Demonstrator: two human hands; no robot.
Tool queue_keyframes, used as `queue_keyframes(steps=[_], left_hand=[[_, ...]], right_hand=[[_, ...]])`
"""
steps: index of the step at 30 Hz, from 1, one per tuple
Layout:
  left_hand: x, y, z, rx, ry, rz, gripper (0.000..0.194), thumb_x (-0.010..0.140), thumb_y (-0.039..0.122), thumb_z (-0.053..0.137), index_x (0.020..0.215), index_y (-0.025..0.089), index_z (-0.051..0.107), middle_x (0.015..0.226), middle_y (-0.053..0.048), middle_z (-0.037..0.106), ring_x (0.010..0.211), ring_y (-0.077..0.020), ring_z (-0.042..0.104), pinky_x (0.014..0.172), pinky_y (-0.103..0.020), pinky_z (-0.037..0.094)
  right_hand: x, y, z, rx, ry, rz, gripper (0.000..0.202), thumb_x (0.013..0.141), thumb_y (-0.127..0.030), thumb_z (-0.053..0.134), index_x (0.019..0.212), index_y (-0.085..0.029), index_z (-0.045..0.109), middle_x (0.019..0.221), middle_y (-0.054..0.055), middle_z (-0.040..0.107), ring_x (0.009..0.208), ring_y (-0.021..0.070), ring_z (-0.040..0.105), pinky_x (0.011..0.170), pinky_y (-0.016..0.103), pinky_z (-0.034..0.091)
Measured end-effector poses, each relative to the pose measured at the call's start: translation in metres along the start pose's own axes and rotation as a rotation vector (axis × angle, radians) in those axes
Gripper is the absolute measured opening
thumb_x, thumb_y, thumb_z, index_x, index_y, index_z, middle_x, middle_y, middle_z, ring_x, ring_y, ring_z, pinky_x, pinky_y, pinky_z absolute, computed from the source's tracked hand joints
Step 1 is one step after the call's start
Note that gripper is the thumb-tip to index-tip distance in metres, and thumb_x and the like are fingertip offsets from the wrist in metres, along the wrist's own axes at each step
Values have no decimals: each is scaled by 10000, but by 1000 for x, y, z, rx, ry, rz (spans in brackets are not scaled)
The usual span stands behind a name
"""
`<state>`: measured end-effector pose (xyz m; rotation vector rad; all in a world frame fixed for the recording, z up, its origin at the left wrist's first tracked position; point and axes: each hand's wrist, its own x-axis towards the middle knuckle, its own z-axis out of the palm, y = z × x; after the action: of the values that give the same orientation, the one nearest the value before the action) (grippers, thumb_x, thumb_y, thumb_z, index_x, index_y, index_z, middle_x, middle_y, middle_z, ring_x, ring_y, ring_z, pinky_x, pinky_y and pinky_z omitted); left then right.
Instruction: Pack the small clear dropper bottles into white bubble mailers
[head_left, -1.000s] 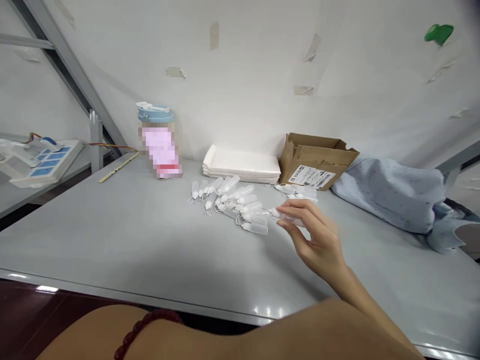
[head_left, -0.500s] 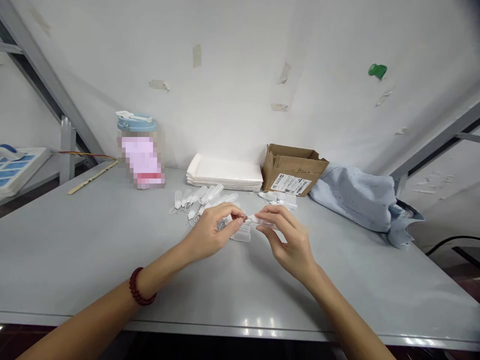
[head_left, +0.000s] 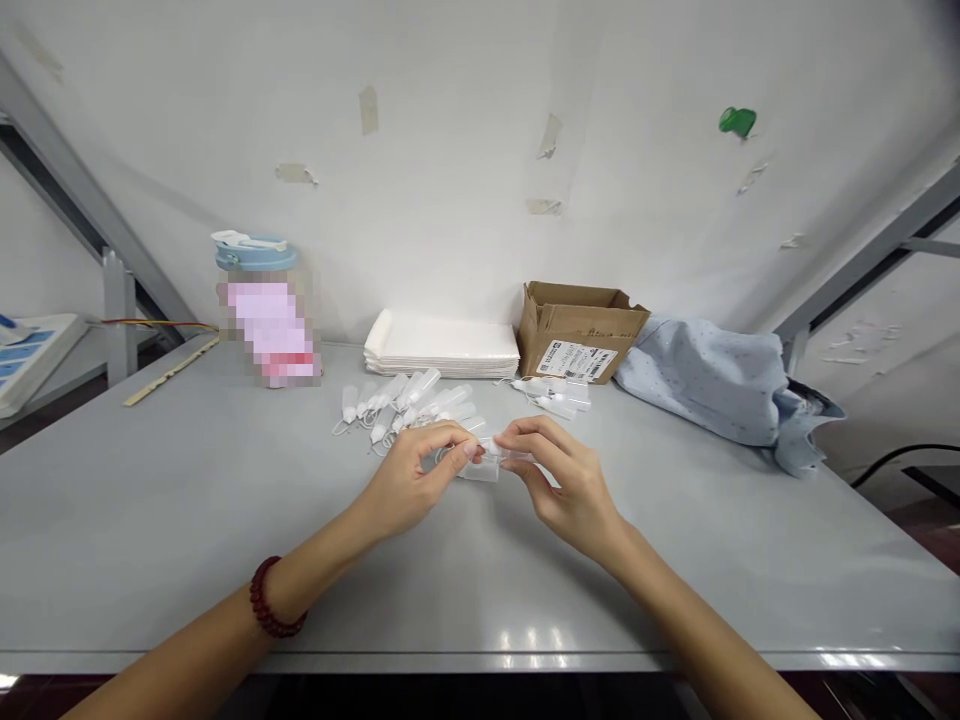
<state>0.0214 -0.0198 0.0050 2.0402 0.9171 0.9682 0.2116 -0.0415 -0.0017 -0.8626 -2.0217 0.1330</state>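
Head view: cardboard box, its contents hidden; clear bottles heaped to its front left; in front of it, right hand pinching a white-tipped bottle sideways; left hand curled, fingertips at the tip, their hold unclear.

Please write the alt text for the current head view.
A person's right hand holds a small, clear, white-tipped bottle, with the left hand at its tip. On the grey table are more bottles, a white stack and an open cardboard box.
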Motion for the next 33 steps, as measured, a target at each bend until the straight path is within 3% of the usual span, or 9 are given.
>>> queue_keyframes(steps=[6,11,16,26,30,33], left_hand=[[2,2,-4,-55,-15,-25,261,898,284,452,771,174,651,812,-16,665,801,-153,593,757,-259,437],[8,-1,-13,-184,16,-142,396,927,359,367,780,164,678,792,-33,693,799,-173,619,785,-296,472],[9,-5,-12,-100,3,-105,297,894,345,460,748,170,652,768,-13,675,767,-156,605,740,-265,464],[2,0,-2,-60,-24,-108,289,893,289,446,702,168,626,722,-11,658,735,-153,600,710,-255,453],[3,-2,-7,0,-49,-100,290,895,283,440,728,170,649,747,-12,668,747,-150,599,669,-241,444],[7,-9,-13,138,28,-70,282,888,280,450,727,171,653,758,-16,662,736,-147,582,573,-222,406]], right_hand=[[2,-1,0,-1,8,-4,256,859,-68,446,1018,-213,585,912,67,576,796,157,609,654,295,543],[6,-1,-2,-29,59,0,242,858,-88,475,1028,-215,591,922,76,591,815,175,612,667,310,527],[5,2,-1,-23,45,-15,266,857,-66,464,1035,-218,589,927,77,585,817,171,606,670,309,526],[2,3,0,90,6,54,209,844,-91,517,979,-215,619,894,59,582,769,151,610,650,284,527],[4,6,-2,89,-50,62,180,853,-162,547,1003,-218,628,910,61,584,784,156,609,659,288,529],[6,14,-7,0,-33,53,170,856,-240,560,1008,-211,629,970,87,573,854,185,593,691,320,524]])
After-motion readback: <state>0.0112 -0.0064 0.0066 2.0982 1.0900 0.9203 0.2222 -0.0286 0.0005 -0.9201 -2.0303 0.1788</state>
